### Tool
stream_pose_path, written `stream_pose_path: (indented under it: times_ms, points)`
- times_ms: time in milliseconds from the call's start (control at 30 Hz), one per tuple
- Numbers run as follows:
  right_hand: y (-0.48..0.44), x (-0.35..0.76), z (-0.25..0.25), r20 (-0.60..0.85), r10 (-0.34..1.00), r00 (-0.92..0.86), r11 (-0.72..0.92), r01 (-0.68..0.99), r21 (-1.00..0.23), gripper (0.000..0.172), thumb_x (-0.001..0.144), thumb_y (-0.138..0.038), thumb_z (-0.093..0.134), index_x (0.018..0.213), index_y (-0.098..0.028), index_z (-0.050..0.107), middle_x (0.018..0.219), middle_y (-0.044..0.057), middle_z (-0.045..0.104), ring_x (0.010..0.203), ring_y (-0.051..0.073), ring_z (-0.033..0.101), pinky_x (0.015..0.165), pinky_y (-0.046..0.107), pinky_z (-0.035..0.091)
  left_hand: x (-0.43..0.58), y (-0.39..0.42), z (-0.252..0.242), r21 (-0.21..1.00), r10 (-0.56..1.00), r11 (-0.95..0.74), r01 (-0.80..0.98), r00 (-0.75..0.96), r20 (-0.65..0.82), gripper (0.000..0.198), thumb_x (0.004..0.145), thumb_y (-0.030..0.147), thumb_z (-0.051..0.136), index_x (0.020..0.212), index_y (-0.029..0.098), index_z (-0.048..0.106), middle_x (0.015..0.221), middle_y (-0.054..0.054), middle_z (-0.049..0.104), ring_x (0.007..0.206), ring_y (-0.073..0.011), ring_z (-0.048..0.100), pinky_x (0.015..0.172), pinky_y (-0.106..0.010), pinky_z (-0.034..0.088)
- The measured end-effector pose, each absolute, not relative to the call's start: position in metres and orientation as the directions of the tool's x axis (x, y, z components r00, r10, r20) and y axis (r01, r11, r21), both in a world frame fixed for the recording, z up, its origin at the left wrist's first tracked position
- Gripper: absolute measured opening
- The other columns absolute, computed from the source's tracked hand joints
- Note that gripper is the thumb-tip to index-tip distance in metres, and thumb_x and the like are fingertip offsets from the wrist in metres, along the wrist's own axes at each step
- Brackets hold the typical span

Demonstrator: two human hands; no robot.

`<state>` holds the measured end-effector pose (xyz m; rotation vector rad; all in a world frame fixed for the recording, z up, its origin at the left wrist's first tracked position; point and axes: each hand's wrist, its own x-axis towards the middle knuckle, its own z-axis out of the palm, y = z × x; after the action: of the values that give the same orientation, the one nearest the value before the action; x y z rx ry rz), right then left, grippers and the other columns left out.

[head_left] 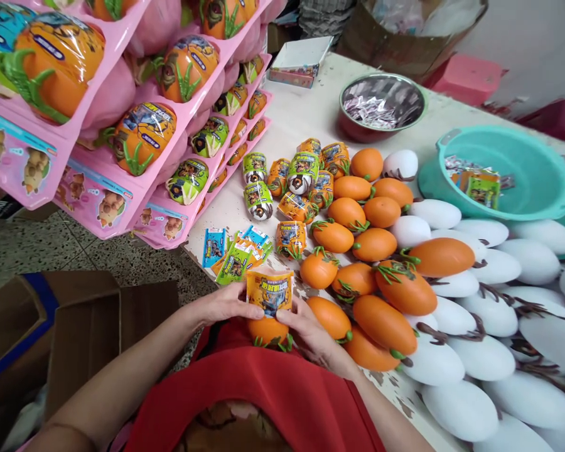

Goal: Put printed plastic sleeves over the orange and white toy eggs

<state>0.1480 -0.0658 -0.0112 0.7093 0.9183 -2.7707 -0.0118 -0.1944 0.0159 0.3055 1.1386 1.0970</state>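
Pinching a printed sleeve [270, 292] and orange egg [266, 330] between my left hand [230, 302] and right hand [307, 326] above my red garment [258, 389], I cannot tell how far the egg reaches inside.

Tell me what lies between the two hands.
In the head view, an orange egg and a printed orange wrapper lie between the left hand and the right hand; the wrapper is at the egg's far end.
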Motion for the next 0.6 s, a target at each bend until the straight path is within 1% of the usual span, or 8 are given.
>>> stream_pose_path:
  times_ms: [67, 133, 200, 267, 433, 533, 567, 600]
  points:
    - [-0.068, 0.152, -0.013, -0.500, 0.061, -0.864, -0.769, 0.278, -0.575, 0.060, 0.066, -0.039, 0.080, 0.118, -0.021, 0.057, 0.115, 0.008, 0.066, 0.107, 0.028, 0.061, 0.098, 0.045, 0.045, -0.009, -0.199, 0.012, 0.662, 0.801, 0.514, -0.545, 0.030, -0.597, 0.058, 0.070, 0.030, 0.076, 0.124, 0.019, 0.059, 0.118, -0.009, 0.066, 0.107, -0.0263, 0.062, 0.095, -0.038, 0.045]
    - [-0.072, 0.158, -0.017, -0.516, 0.096, -0.851, -0.741, 0.285, -0.608, 0.065, 0.063, -0.041, 0.082, 0.119, -0.020, 0.055, 0.113, 0.009, 0.067, 0.106, 0.028, 0.062, 0.098, 0.045, 0.045, -0.006, -0.204, 0.006, 0.646, 0.790, 0.542, -0.538, 0.063, -0.610, 0.058, 0.070, 0.030, 0.075, 0.124, 0.018, 0.059, 0.117, -0.009, 0.067, 0.107, -0.0267, 0.061, 0.093, -0.037, 0.047]
    - [-0.074, 0.162, -0.022, -0.537, 0.092, -0.838, -0.722, 0.315, -0.615, 0.068, 0.060, -0.044, 0.083, 0.116, -0.019, 0.057, 0.111, 0.009, 0.068, 0.105, 0.029, 0.061, 0.097, 0.046, 0.046, -0.003, -0.208, 0.001, 0.655, 0.792, 0.549, -0.520, 0.073, -0.606, 0.060, 0.070, 0.029, 0.075, 0.126, 0.018, 0.058, 0.118, -0.009, 0.066, 0.109, -0.0268, 0.060, 0.093, -0.036, 0.047]
    - [-0.074, 0.165, -0.023, -0.550, 0.062, -0.833, -0.709, 0.351, -0.611, 0.066, 0.058, -0.046, 0.084, 0.113, -0.018, 0.059, 0.110, 0.009, 0.068, 0.105, 0.029, 0.061, 0.097, 0.046, 0.045, -0.002, -0.209, -0.001, 0.668, 0.799, 0.547, -0.505, 0.076, -0.597, 0.062, 0.071, 0.030, 0.075, 0.129, 0.019, 0.055, 0.119, -0.008, 0.065, 0.111, -0.0265, 0.059, 0.093, -0.036, 0.046]
    - [-0.068, 0.164, -0.015, -0.533, -0.032, -0.845, -0.702, 0.399, -0.590, 0.057, 0.066, -0.044, 0.080, 0.115, -0.021, 0.061, 0.109, 0.007, 0.068, 0.104, 0.029, 0.062, 0.097, 0.043, 0.044, -0.002, -0.208, 0.008, 0.682, 0.811, 0.544, -0.488, 0.099, -0.576, 0.057, 0.073, 0.033, 0.073, 0.127, 0.020, 0.058, 0.119, -0.007, 0.065, 0.114, -0.0256, 0.057, 0.097, -0.034, 0.043]
    - [-0.064, 0.163, -0.015, -0.542, -0.077, -0.837, -0.698, 0.433, -0.570, 0.052, 0.066, -0.043, 0.079, 0.111, -0.020, 0.064, 0.110, 0.008, 0.068, 0.103, 0.030, 0.063, 0.097, 0.043, 0.045, -0.010, -0.211, -0.002, 0.672, 0.783, 0.594, -0.441, 0.127, -0.609, 0.056, 0.073, 0.040, 0.073, 0.123, 0.019, 0.060, 0.114, -0.008, 0.067, 0.107, -0.0254, 0.060, 0.086, -0.032, 0.047]
    - [-0.062, 0.163, -0.017, -0.548, -0.059, -0.834, -0.706, 0.423, -0.568, 0.052, 0.068, -0.043, 0.077, 0.112, -0.021, 0.064, 0.112, 0.008, 0.068, 0.104, 0.030, 0.062, 0.097, 0.043, 0.045, -0.017, -0.213, -0.012, 0.674, 0.757, 0.614, -0.411, 0.065, -0.650, 0.055, 0.074, 0.044, 0.071, 0.122, 0.018, 0.060, 0.111, -0.009, 0.067, 0.102, -0.0252, 0.061, 0.081, -0.031, 0.048]
    - [-0.060, 0.162, -0.018, -0.560, -0.019, -0.828, -0.710, 0.406, -0.576, 0.051, 0.070, -0.043, 0.075, 0.115, -0.022, 0.062, 0.114, 0.008, 0.067, 0.105, 0.030, 0.062, 0.098, 0.044, 0.045, -0.024, -0.214, -0.024, 0.684, 0.713, 0.636, -0.357, -0.068, -0.698, 0.054, 0.074, 0.047, 0.069, 0.119, 0.018, 0.062, 0.109, -0.010, 0.067, 0.099, -0.0251, 0.062, 0.077, -0.030, 0.048]
